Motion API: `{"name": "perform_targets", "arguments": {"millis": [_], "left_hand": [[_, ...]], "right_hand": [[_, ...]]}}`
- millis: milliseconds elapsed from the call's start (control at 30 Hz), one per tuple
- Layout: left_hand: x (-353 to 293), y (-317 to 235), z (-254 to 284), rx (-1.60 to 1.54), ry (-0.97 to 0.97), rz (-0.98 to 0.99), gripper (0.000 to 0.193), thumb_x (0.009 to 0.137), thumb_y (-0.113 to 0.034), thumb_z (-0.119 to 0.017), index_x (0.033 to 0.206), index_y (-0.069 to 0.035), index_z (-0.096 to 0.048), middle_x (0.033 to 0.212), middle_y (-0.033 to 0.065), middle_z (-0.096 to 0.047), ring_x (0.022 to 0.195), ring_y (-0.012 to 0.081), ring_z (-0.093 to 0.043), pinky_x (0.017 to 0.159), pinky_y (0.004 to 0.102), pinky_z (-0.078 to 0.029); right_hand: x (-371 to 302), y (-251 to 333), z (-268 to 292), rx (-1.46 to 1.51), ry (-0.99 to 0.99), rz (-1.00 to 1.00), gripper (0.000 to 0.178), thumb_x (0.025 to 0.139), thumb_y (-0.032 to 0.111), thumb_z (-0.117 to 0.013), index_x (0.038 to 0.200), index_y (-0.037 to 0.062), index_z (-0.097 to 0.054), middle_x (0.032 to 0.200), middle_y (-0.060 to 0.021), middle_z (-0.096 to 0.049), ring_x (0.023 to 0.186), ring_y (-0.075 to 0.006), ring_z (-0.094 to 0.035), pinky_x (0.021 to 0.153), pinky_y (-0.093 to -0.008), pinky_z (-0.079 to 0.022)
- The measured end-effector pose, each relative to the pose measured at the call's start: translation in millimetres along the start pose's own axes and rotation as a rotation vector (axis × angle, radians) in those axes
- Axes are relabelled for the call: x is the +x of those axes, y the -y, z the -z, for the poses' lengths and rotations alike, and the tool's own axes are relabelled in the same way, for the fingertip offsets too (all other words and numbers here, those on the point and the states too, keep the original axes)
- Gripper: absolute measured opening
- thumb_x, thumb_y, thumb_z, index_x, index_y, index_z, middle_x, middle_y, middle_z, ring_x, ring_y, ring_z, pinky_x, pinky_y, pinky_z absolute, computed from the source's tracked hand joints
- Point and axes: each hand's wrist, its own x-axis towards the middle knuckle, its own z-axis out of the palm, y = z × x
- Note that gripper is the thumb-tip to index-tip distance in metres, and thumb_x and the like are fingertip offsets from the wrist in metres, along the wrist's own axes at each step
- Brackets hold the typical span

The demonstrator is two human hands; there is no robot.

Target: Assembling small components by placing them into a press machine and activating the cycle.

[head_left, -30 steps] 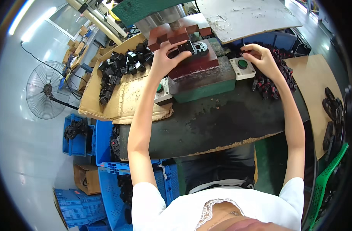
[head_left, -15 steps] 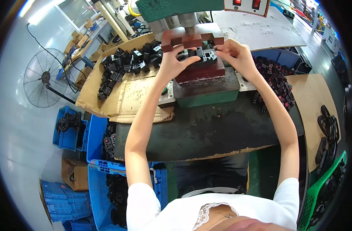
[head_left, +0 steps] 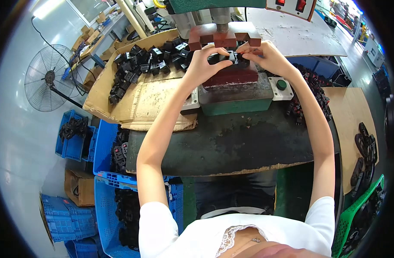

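On the red-brown lower block (head_left: 231, 78) of a bench press lies a black plastic part (head_left: 232, 58) with a lighter grey area on top. My left hand (head_left: 201, 68) holds its left side, thumb and fingers closed round it. My right hand (head_left: 270, 60) is at its right end, thumb and fingertips pinched together. Whatever is between those right fingertips is too small and covered to make out. Just above both hands hangs the notched red-brown upper block (head_left: 225, 38) of the press, fixed to a metal ram (head_left: 221, 19).
A green push button (head_left: 281, 84) sits right of the press base. To the left, a cardboard tray (head_left: 149, 92) holds many black plug-like parts (head_left: 151, 62). Small dark red and black pieces (head_left: 311, 92) are heaped at right. Blue crates (head_left: 104, 206) stand lower left, a green basket (head_left: 341, 232) lower right.
My right hand has moved in over the right end of the black part, covering the light openwork seen before. My left hand stays at the part's left side. The view has shifted slightly.
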Motion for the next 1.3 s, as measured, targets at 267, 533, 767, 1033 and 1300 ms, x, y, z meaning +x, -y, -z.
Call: {"name": "perform_targets", "arguments": {"millis": [267,533,767,1033,1300], "left_hand": [[-17,4,27,0.097,-0.106,-0.038,0.011,0.077,-0.011,-0.069,0.086,-0.004,-0.069,0.093,0.0094,-0.067,0.087,0.021,-0.06,0.08,0.0315,-0.045],[-88,-15,57,0.237,0.084,0.035,0.01,0.073,-0.004,-0.07,0.08,0.0,-0.065,0.082,0.0085,-0.062,0.075,0.0227,-0.06,0.068,0.0305,-0.047],[-111,-29,54,0.362,0.052,0.118,0.015,0.075,-0.001,-0.064,0.09,-0.002,-0.061,0.085,0.0099,-0.059,0.077,0.0296,-0.059,0.066,0.035,-0.047],[-114,-21,44,0.62,-0.003,-0.067,0.01,0.075,-0.005,-0.064,0.083,-0.007,-0.059,0.08,0.0046,-0.063,0.08,0.025,-0.059,0.085,0.0378,-0.041],[-111,-16,38,0.519,-0.052,0.038,0.009,0.073,-0.003,-0.063,0.078,-0.007,-0.057,0.074,0.0065,-0.061,0.074,0.026,-0.059,0.073,0.035,-0.042]], "right_hand": [[1,-7,-7,-0.001,-0.031,-0.026,0.017,0.082,0.005,-0.064,0.098,-0.0013,-0.065,0.088,-0.0051,-0.068,0.078,-0.0111,-0.063,0.076,-0.0263,-0.051],[-6,0,-1,-0.051,-0.082,-0.024,0.018,0.083,0.011,-0.064,0.099,0.0033,-0.067,0.09,-0.0065,-0.068,0.073,-0.0136,-0.062,0.071,-0.0295,-0.05],[-75,13,30,-0.365,-0.005,-0.052,0.012,0.079,0.0,-0.062,0.091,-0.0015,-0.062,0.087,-0.0139,-0.063,0.08,-0.0246,-0.062,0.073,-0.032,-0.048],[-129,-1,29,-0.492,-0.146,-0.045,0.021,0.075,0.002,-0.069,0.095,0.0004,-0.063,0.091,-0.0095,-0.065,0.087,-0.0258,-0.061,0.078,-0.0332,-0.047],[-107,6,34,-0.534,-0.036,0.018,0.017,0.073,0.007,-0.071,0.085,0.0017,-0.061,0.077,-0.0054,-0.062,0.078,-0.0219,-0.057,0.08,-0.0321,-0.04]]}}
